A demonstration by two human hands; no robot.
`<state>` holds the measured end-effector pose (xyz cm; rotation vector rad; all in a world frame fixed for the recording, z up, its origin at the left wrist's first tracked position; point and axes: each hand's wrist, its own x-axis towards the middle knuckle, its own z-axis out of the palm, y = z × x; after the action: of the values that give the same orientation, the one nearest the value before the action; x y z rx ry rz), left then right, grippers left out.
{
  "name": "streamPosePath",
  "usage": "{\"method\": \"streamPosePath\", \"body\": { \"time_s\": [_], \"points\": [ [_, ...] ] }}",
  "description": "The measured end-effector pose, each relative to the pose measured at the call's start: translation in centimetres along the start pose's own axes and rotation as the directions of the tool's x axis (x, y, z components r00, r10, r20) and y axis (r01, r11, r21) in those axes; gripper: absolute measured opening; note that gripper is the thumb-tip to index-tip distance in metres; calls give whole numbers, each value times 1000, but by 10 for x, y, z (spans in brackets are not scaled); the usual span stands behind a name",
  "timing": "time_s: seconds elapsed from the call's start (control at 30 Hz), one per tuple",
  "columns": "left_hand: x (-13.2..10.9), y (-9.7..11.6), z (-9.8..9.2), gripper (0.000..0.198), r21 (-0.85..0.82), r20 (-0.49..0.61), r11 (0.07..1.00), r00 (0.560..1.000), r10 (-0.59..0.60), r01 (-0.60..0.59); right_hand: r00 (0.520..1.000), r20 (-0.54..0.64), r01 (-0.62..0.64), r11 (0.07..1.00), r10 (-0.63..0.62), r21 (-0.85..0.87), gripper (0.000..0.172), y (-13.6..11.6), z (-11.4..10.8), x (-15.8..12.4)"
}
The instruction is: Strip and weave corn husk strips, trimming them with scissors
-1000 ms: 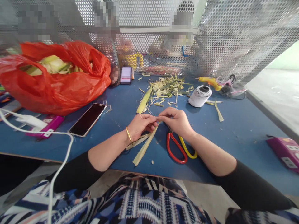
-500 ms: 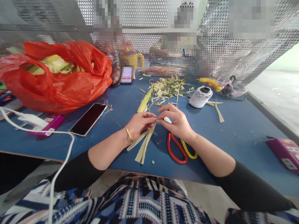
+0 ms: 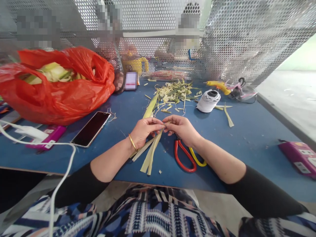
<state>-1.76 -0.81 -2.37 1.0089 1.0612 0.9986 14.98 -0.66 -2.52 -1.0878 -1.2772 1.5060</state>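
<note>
My left hand, with a gold bracelet at the wrist, pinches the upper end of some pale corn husk strips. Their loose ends fan down toward the table's front edge. My right hand is closed in a pinch on the same end, fingertips touching or nearly touching the left ones. A fine thread seems to run by the fingers; its exact path is too thin to follow. Scissors with one red and one yellow handle lie below my right hand, which hides their blades. Behind my left hand lies a wider green-yellow husk.
A red plastic bag of husks stands left, near a phone and a purple power strip with a white cable. Husk scraps, a white thread spool and a yellow glue gun lie farther back. Another purple box sits right.
My right hand's raised fingers have come down and folded in beside the left fingertips. The view has shifted slightly; the strips stay in my left hand.
</note>
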Motion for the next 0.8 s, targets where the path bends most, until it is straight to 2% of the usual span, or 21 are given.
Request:
{"method": "streamPosePath", "body": {
  "time_s": [0.1, 0.2, 0.3, 0.47, 0.6, 0.8],
  "points": [
    [2, -3, -2, 25, 53, -29, 995, 996, 84, -83, 999, -38, 39, 999, -39, -14, 23, 2, 0, 2],
    [2, -5, -2, 18, 175, -70, 962, 972, 224, -209, 995, -63, 76, 996, -79, -52, 21, 2, 0, 2],
    [1, -7, -1, 4, 358, -81, 871, 918, 388, -336, 993, -50, 104, 990, -109, -95, 22, 2, 2, 1],
    [-3, -10, 3, 12, 574, -68, 698, 824, 563, -429, 991, -30, 128, 983, -133, -134, 26, 3, 5, -1],
    [-2, -12, 2, 10, 610, -57, 641, 781, 622, -466, 994, -94, 46, 996, -53, -78, 19, 0, 7, -2],
    [1, -15, -1, 10, 582, -20, 609, 739, 673, -539, 992, -79, -102, 995, 101, -16, 7, -10, 6, -5]
  ]
}}
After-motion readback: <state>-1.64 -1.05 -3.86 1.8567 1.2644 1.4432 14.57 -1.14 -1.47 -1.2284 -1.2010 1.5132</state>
